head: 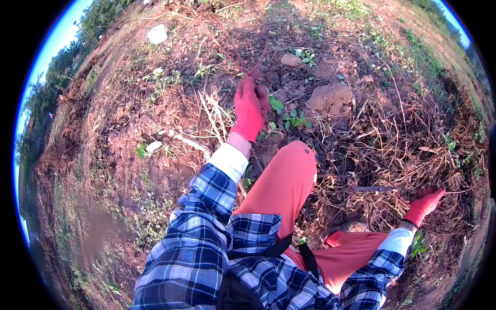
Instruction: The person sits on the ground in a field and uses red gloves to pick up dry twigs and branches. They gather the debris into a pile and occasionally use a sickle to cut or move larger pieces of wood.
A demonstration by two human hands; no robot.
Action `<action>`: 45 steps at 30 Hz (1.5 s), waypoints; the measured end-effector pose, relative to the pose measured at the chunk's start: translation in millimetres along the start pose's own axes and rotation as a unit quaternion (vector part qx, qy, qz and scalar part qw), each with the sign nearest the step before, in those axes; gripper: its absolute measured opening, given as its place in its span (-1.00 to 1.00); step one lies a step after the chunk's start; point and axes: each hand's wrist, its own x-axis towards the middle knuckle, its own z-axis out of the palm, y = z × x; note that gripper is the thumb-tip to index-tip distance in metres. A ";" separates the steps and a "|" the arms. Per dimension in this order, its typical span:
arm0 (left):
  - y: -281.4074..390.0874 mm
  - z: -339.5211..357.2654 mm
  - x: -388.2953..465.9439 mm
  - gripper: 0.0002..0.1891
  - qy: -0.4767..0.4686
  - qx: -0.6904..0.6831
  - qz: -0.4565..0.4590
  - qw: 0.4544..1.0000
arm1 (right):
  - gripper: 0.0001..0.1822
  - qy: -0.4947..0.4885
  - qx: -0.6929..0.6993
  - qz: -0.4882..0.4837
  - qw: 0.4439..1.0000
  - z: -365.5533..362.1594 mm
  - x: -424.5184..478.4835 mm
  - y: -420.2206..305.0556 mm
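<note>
My left hand (pixel 251 106), in a red glove, is closed around the base of dry reddish-brown plant stems (pixel 232 46) that fan out away from me. Pale dry stalks (pixel 211 112) lie on the soil to its left, and small green leaves (pixel 294 119) grow to its right. Out at the right, my right hand (pixel 424 203), also gloved in red, has curled fingers over dry plant litter. A thin stem (pixel 461 191) extends from beside its fingertips; whether the hand grips it is unclear. A grey stick-like shaft (pixel 372 189) lies left of that hand.
Ahead of my knee (pixel 296 155) lie a large brown clod or rock (pixel 330 99) and a smaller one (pixel 290 59). Tangled dry vines and roots (pixel 379 143) cover the ground at right. A white container (pixel 157 34) sits at the upper left. A thick pale branch (pixel 192 142) lies left of my left forearm.
</note>
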 end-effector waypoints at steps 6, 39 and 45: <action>7.5 -185.4 -88.3 -0.68 0.194 0.240 0.049 0.950 | -0.60 -0.053 -0.025 -0.010 0.998 5.5 1.9 -4.5; -12.5 34.9 -121.2 -0.66 -0.365 0.471 0.371 0.712 | -0.55 -0.277 0.462 0.111 0.835 51.3 -50.6 19.8; -41.6 86.4 -104.6 -0.49 -0.341 0.541 0.474 0.605 | -0.59 -0.366 0.411 0.142 0.823 72.4 -80.9 13.5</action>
